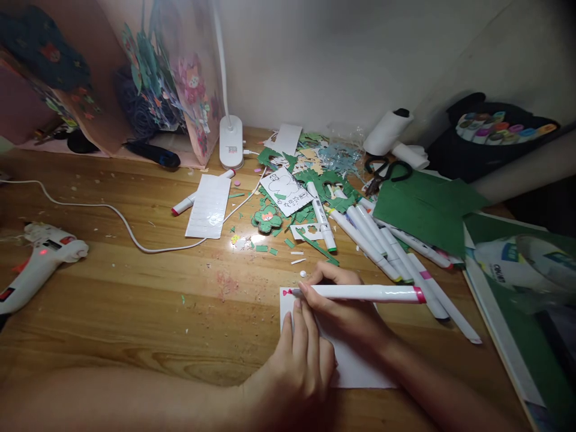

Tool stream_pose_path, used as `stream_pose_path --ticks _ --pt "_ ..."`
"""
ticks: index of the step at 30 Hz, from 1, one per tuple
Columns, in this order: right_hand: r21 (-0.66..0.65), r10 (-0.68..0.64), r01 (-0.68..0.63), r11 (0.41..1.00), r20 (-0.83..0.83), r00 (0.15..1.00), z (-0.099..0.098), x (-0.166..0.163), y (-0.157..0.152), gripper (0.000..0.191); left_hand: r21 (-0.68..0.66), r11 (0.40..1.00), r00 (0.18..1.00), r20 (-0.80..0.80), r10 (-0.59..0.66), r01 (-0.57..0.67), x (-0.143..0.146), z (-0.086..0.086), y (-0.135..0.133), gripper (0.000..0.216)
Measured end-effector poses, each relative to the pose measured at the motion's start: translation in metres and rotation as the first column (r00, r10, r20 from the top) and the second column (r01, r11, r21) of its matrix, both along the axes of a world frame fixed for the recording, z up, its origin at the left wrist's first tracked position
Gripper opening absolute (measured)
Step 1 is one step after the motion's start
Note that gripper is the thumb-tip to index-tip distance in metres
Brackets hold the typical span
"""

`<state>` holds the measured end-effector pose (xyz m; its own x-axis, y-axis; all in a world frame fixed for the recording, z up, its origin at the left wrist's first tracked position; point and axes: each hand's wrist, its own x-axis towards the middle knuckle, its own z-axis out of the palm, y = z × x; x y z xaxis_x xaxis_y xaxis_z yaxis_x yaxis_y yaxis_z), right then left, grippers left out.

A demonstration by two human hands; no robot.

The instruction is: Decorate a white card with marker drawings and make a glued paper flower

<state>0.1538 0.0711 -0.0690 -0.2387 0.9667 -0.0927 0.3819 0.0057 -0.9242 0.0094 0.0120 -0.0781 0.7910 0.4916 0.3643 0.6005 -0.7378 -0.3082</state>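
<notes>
A white marker with a pink end (369, 293) is pinched in my right hand (342, 300), its tip against a white sheet of paper (364, 369). Small pink marks (287, 292) show at the sheet's upper left corner. My left hand (306, 360) lies on the same sheet, fingers stretched out and pressing it down just below the marks. Both hands cover much of the paper's middle.
Behind my hands lie green paper scraps (324, 183), a green flower cutout (267, 219), several loose markers (373, 240) and black-handled scissors (382, 173). A glue gun (42, 264) rests at left. Nearby stand a lamp base (231, 144) and a marker holder (499, 150).
</notes>
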Motion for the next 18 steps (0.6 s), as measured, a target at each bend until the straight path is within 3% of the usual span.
stream_pose_path --ticks 4,10,13,18 --pt "0.025 -0.009 0.01 1.0 -0.009 1.0 -0.001 0.001 -0.001 0.022 0.001 1.0 1.0 -0.006 -0.005 0.005 0.0 0.0 0.0 0.031" --pt "0.017 -0.026 0.029 0.999 -0.161 0.987 0.001 -0.005 -0.006 0.013 -0.019 1.0 1.0 -0.012 -0.02 0.02 0.001 -0.001 -0.001 0.025" --pt "-0.002 0.043 -0.043 0.999 -0.139 0.989 0.003 -0.008 -0.005 0.01 -0.03 0.999 0.999 -0.021 -0.027 0.026 0.0 0.0 -0.002 0.024" --pt "0.022 0.009 -0.009 1.0 -0.009 1.0 0.0 -0.01 -0.003 0.024 0.022 0.998 0.996 -0.07 -0.059 0.061 -0.002 0.003 -0.003 0.03"
